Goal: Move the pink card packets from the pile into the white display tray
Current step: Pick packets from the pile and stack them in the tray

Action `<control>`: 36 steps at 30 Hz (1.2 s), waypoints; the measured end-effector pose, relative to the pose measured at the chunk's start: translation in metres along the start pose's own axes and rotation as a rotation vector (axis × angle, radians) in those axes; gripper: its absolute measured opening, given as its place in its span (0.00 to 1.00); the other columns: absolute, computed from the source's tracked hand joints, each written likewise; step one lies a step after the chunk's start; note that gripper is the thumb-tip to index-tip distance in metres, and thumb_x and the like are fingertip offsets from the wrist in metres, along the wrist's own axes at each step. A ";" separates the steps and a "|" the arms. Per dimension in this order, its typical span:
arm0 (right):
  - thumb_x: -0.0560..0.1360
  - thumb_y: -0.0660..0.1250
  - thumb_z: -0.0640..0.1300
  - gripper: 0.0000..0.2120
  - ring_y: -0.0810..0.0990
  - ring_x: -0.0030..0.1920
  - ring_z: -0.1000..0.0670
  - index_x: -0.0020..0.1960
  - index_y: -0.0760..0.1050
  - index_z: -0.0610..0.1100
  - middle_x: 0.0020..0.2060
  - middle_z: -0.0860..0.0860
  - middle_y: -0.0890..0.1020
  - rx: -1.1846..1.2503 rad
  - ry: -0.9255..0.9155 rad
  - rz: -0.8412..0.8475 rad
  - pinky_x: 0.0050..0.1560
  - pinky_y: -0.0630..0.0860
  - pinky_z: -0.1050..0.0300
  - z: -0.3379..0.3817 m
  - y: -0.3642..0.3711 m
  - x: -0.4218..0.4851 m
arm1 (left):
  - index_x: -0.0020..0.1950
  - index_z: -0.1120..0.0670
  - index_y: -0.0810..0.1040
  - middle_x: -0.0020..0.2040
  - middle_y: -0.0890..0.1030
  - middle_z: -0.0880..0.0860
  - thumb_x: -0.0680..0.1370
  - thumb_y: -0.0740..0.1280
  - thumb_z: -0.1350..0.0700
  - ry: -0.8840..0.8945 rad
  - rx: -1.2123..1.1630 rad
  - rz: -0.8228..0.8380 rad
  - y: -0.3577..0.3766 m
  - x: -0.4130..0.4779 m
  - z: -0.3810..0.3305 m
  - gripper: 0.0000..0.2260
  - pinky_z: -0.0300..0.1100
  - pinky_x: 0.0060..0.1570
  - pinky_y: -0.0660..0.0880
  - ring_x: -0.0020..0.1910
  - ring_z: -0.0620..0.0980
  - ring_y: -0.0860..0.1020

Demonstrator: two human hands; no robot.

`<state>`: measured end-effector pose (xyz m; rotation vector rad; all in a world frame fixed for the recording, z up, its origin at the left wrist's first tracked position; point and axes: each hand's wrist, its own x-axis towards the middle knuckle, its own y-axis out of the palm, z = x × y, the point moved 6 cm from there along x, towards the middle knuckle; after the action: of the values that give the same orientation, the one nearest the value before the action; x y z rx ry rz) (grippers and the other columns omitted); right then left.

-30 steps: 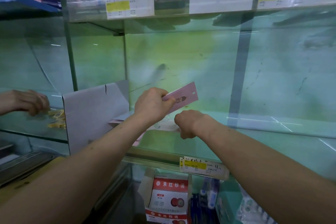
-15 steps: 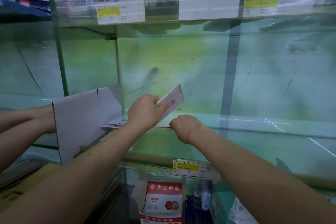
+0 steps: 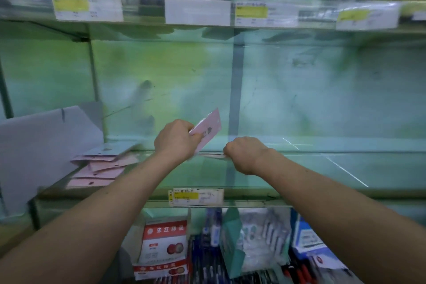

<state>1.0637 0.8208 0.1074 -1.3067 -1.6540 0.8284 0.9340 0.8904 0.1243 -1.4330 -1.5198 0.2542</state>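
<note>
Big glass shelf (image 3: 299,168). At its left, white display tray (image 3: 41,140), pile of pink card packets (image 3: 99,168) just beside. Below, red-and-white box (image 3: 163,242) marked 朱红印泥. Above the shelf, left hand (image 3: 175,140) gripping one tilted pink card packet (image 3: 208,128). Curled right hand (image 3: 242,154); holding something or not, cannot tell.
</note>
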 end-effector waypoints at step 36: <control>0.67 0.71 0.38 0.14 0.80 0.50 0.41 0.52 0.78 0.42 0.49 0.42 0.81 0.254 0.682 0.055 0.41 0.70 0.57 -0.224 0.026 -0.410 | 0.34 0.56 0.76 0.29 0.72 0.51 0.76 0.62 0.50 0.262 -0.173 0.237 0.119 -0.248 -0.342 0.14 0.40 0.28 0.63 0.35 0.59 0.75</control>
<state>1.3163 0.4272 0.0902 -1.2689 -0.9477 0.5145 1.2177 0.5583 0.0814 -1.7136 -1.1828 0.0736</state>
